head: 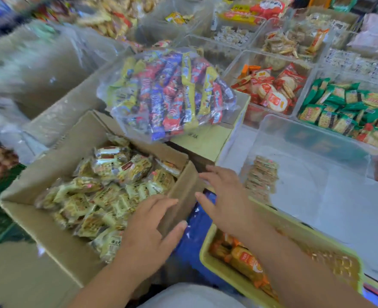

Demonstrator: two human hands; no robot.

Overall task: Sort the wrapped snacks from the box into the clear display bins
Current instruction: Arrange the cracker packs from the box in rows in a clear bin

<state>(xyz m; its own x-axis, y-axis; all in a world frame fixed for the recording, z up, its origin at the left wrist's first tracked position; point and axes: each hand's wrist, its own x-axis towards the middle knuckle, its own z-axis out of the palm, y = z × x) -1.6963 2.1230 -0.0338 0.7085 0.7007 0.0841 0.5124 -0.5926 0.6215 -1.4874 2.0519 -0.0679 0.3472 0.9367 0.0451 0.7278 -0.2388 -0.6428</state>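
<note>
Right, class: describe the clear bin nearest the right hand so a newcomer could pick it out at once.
Find the open cardboard box of pale wrapped snacks at lower left. Right of it, beyond the right hand, stands a large clear bin. Unlike the packed bins behind it, it holds only one short row of pale packets at its left.

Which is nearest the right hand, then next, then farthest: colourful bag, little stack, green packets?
1. little stack, in the clear bin just beside the right hand.
2. colourful bag, ahead, slightly left.
3. green packets, back right.
</note>
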